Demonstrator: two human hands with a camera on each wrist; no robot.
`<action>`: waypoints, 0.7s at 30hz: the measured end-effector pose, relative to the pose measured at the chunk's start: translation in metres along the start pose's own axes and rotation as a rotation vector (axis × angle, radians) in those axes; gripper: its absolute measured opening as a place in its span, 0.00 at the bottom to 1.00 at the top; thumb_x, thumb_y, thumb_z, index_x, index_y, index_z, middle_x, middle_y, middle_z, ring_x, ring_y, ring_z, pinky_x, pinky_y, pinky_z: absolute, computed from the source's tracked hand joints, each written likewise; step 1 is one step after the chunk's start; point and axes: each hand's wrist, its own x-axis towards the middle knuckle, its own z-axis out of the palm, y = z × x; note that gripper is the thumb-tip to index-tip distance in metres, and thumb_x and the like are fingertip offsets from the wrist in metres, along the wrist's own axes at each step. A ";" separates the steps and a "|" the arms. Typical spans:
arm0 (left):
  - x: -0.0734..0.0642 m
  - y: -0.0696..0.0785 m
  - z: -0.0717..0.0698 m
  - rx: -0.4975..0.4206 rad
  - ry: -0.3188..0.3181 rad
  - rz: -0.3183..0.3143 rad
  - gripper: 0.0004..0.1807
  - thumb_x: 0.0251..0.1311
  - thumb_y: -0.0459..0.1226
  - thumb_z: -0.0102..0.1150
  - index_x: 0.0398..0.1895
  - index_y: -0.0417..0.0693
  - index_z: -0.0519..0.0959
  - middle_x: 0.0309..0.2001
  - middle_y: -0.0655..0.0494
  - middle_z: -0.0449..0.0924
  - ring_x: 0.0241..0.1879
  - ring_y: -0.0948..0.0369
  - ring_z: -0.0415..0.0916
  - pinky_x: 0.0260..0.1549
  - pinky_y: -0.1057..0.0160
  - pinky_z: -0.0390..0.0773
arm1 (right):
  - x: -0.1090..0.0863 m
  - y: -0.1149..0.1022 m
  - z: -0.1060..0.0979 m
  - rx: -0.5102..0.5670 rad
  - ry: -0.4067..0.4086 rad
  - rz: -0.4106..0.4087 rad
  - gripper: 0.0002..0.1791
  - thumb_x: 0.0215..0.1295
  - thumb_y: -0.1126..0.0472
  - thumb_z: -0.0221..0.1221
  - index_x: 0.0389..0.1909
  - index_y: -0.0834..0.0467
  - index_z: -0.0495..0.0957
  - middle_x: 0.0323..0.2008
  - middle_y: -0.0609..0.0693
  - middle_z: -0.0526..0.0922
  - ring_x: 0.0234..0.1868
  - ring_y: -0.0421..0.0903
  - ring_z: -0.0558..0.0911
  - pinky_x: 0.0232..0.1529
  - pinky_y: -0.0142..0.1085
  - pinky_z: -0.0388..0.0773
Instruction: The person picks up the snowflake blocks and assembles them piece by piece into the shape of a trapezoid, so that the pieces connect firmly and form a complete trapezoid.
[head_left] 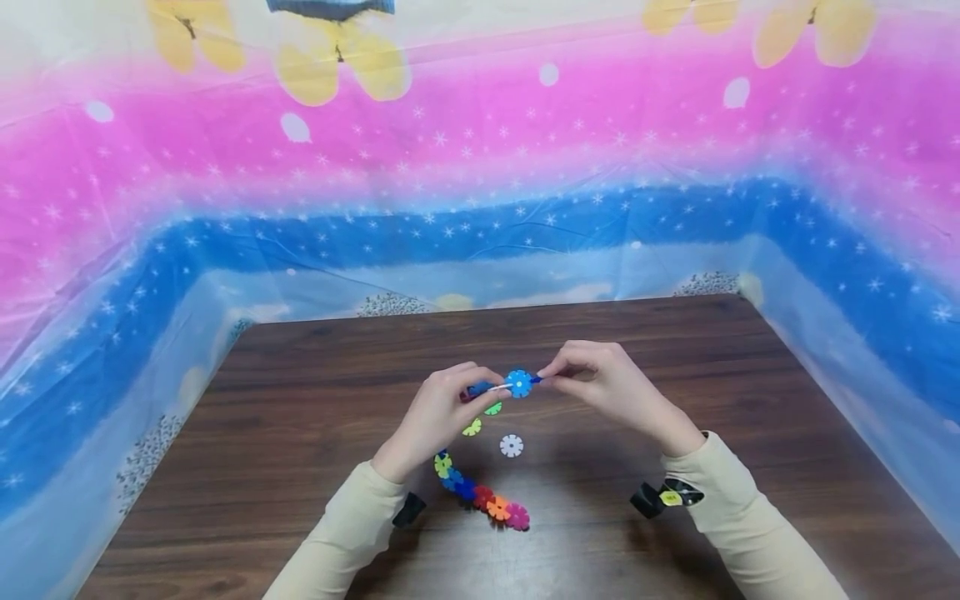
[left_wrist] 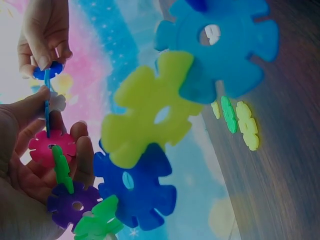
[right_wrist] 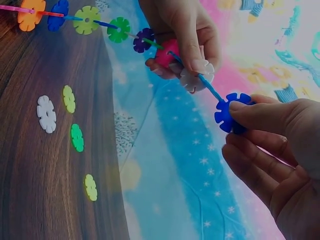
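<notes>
Left hand (head_left: 442, 404) pinches the white chain disc (right_wrist: 190, 82) between thumb and fingers, near the upper end of a chain of slotted snowflake discs (head_left: 468, 487). Right hand (head_left: 600, 379) pinches the dark blue end disc (right_wrist: 226, 116), thumb flat on its face. Between the two hands, the light blue disc (head_left: 517, 377) joins white to dark blue; it and the dark blue end disc meet crosswise, though how deep the slots mesh cannot be told. Pink disc (left_wrist: 52, 147) sits at the left palm; the rest of the chain runs down from that hand, toward the person — whether its far end rests on the wooden table (head_left: 600, 533) is unclear.

The step looks like seating the dark blue end disc. To do it well: the left grip should stay close to the joint, bracing the light blue disc, while the right lines slot up with slot and pushes straight in, no twist. A skewed push could pop a neighbouring joint; the chain's weight probably tugs at the left grip, so a firm pinch helps.

Below the hands, on the table: loose white disc (head_left: 512, 446), loose green disc (head_left: 492, 409), loose yellow-green discs (right_wrist: 90, 187) — all apart from both hands.
</notes>
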 end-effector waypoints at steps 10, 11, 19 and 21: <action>-0.002 -0.003 -0.004 0.003 0.028 -0.033 0.07 0.65 0.43 0.67 0.43 0.54 0.87 0.32 0.65 0.80 0.21 0.60 0.68 0.22 0.64 0.72 | -0.006 0.006 -0.006 -0.024 0.053 0.001 0.15 0.58 0.74 0.69 0.39 0.51 0.86 0.35 0.45 0.85 0.33 0.37 0.83 0.36 0.32 0.81; -0.002 -0.003 -0.006 0.000 0.036 -0.041 0.07 0.65 0.42 0.67 0.43 0.54 0.87 0.32 0.65 0.79 0.20 0.60 0.68 0.21 0.64 0.71 | -0.006 0.007 -0.007 -0.019 0.055 0.006 0.15 0.58 0.74 0.69 0.40 0.50 0.86 0.35 0.45 0.85 0.34 0.37 0.83 0.37 0.32 0.82; -0.001 -0.004 -0.007 -0.016 0.018 -0.015 0.07 0.65 0.43 0.66 0.44 0.55 0.86 0.34 0.68 0.80 0.23 0.63 0.70 0.24 0.65 0.75 | 0.000 0.007 0.002 0.006 0.043 -0.029 0.13 0.59 0.73 0.69 0.39 0.52 0.86 0.35 0.45 0.85 0.32 0.37 0.81 0.34 0.32 0.80; 0.000 -0.004 -0.007 -0.014 0.014 -0.012 0.08 0.65 0.44 0.66 0.44 0.54 0.86 0.36 0.68 0.81 0.24 0.64 0.70 0.24 0.65 0.75 | 0.000 0.007 0.005 0.002 0.048 -0.041 0.11 0.59 0.72 0.69 0.39 0.53 0.86 0.34 0.46 0.85 0.31 0.37 0.80 0.32 0.31 0.78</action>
